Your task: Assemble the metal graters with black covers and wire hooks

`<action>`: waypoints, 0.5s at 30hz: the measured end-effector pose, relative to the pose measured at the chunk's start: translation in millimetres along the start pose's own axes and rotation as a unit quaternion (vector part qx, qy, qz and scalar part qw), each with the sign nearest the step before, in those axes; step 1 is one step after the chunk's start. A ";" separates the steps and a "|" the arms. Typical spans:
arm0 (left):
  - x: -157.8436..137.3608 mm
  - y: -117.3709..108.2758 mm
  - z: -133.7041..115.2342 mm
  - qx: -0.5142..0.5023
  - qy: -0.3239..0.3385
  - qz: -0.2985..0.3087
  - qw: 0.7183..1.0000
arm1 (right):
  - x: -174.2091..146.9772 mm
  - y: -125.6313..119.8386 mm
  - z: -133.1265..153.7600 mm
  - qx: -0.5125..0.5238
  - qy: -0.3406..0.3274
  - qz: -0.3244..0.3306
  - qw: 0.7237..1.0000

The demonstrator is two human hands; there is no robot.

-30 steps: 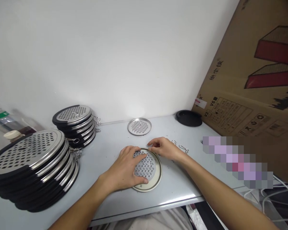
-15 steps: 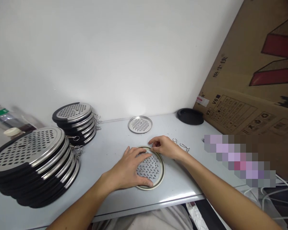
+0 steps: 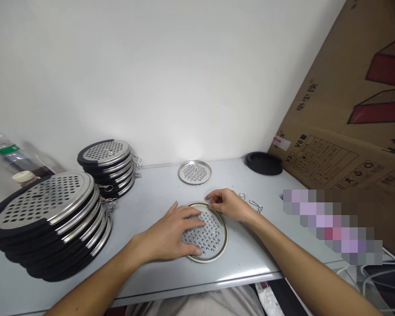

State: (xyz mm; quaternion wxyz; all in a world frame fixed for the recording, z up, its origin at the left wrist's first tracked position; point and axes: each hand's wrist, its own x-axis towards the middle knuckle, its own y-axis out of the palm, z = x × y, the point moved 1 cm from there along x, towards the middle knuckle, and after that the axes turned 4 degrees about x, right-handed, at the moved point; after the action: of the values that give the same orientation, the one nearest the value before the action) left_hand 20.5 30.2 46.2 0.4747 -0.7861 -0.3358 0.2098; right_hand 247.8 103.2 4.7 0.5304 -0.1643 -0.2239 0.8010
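Note:
A round metal grater (image 3: 208,235) with a raised rim lies flat near the table's front edge. My left hand (image 3: 174,232) rests over its left side, fingers spread across the plate and thumb by the lower rim. At the upper right rim, my right hand (image 3: 229,204) is closed in a pinch; what lies between its fingertips is hidden. Small wire clips with rings (image 3: 256,205) lie just right of that hand. Behind, a second round grater (image 3: 195,172) lies flat by the wall.
A near stack of black-edged round graters (image 3: 49,219) and a farther stack (image 3: 107,164) stand on the left, clips hanging from them. A plastic bottle (image 3: 11,151) is behind. Back right are a black round holder (image 3: 264,163) and a large cardboard box (image 3: 345,131).
My left hand has slid slightly left on the grater, showing more of its perforated surface. My right hand stays pinched at the rim. The whole view has shifted slightly.

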 end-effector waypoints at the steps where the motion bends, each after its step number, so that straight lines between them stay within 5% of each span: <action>1: 1.8 1.9 0.0 0.009 0.003 0.003 1.000 | 0.0 0.1 0.0 0.001 0.000 0.000 1.000; 9: 9.9 1.0 5.3 -0.043 0.005 0.008 0.999 | -2.6 -1.5 6.1 -0.016 -0.005 -0.001 1.000; 15: -1.5 -7.5 17.1 -0.111 -0.048 -0.074 0.990 | -5.3 -5.1 12.5 -0.071 -0.008 -0.039 0.997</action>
State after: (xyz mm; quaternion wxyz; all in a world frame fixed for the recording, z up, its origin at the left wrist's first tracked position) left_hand 5.8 41.9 45.0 0.3822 -0.7960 -0.4363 0.1731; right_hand 247.5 97.8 18.2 0.5467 -0.1856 -0.2907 0.7630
